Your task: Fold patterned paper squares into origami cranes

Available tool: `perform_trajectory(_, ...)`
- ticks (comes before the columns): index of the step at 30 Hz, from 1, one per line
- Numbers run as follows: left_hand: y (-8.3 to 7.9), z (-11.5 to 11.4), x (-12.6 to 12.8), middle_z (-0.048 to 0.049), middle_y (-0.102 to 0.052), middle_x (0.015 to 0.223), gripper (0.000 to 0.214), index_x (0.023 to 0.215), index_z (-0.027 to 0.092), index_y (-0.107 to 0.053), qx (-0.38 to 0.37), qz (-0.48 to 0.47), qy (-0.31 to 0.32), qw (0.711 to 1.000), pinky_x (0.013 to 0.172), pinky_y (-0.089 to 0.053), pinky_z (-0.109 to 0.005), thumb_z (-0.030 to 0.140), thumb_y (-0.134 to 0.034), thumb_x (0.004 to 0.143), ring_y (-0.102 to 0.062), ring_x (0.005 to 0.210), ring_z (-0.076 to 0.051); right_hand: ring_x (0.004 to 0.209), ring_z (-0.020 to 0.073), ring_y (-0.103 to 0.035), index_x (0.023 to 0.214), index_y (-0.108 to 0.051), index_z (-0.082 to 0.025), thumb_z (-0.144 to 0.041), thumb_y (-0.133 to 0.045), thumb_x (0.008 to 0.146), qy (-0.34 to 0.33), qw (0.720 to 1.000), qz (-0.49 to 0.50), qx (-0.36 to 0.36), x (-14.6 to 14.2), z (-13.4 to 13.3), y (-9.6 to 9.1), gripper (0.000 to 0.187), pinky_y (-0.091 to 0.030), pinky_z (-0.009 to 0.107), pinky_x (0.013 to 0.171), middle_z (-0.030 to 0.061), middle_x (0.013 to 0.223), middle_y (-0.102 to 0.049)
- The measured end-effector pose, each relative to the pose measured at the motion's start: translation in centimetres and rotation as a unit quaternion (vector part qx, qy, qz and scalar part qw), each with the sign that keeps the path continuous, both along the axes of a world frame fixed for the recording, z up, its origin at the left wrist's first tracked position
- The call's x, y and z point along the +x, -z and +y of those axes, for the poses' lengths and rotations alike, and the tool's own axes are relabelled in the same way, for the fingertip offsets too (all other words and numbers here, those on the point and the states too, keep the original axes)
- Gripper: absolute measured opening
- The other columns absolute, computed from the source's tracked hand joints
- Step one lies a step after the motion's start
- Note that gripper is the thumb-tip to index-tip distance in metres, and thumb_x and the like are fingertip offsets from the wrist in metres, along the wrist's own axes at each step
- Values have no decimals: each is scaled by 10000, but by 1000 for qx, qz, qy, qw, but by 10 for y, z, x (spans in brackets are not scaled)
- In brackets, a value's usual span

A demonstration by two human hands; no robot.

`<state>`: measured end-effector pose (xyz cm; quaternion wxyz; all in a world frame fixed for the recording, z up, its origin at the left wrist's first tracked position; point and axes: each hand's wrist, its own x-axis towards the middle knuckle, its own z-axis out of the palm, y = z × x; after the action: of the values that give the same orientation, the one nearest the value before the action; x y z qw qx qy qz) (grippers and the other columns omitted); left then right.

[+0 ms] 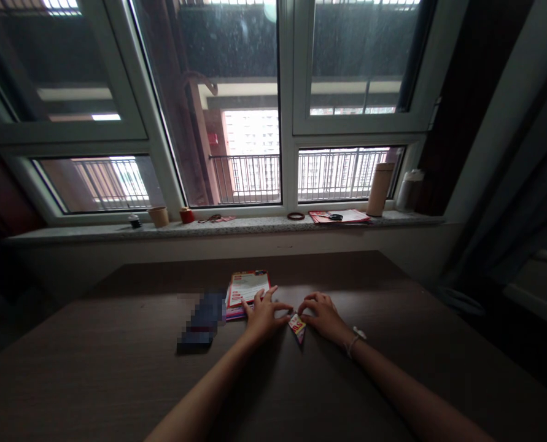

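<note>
A small folded piece of printed paper (297, 326), pointed at its near end, lies on the dark wooden table (116, 368). My left hand (264, 314) rests just left of it with fingers spread, the thumb and forefinger touching the paper's top edge. My right hand (323, 315) sits just right of it, fingers curled, pressing the paper's upper right corner with the fingertips. A stack of red-and-white printed sheets (245, 288) lies under and beyond my left hand.
A dark flat object (202, 328), blurred out, lies left of the sheets. On the stone windowsill (255, 228) stand a small cup (158, 216), a red pot (186, 215), scissors on red papers (335, 216), a tall tan flask (379, 189) and a pale jug (409, 189).
</note>
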<state>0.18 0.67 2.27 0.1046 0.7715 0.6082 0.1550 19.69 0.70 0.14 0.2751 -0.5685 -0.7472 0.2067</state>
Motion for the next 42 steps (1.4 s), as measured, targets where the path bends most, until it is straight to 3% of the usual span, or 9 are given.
perform_trajectory(10,10,2,-2,51,-342,1494,266,1038,511,-664,28,5,17,999,989,8,-760,446,-674,780,-186,1382,-373,1144,231,-420,906,-715,-320,-317,-639,802,-21,1000,-19,6,5,0,1,129,-299,368,995,21,1160,-542)
perform_trajectory(22,7,-1,-1,47,-349,1485,256,1030,489,-674,22,3,21,1000,1010,29,-738,416,-677,785,-198,1379,-358,1159,227,-412,929,-712,-339,-275,-616,806,-28,999,-22,-7,7,3,3,169,-297,370,1001,8,1179,-539)
perform_trajectory(28,8,-2,-2,26,-435,1410,140,895,426,-726,49,-8,35,998,1018,26,-735,360,-693,777,-231,1360,-337,1127,217,-432,927,-696,-307,-270,-614,808,-26,999,-9,24,6,-1,5,149,-311,352,989,16,1132,-560)
perform_trajectory(42,5,-3,-5,25,-447,1418,124,880,406,-732,42,1,48,998,1012,23,-750,436,-690,767,-278,1343,-349,1109,218,-454,886,-712,-297,-346,-654,800,-47,996,-30,68,10,-5,2,114,-340,355,989,25,1092,-579)
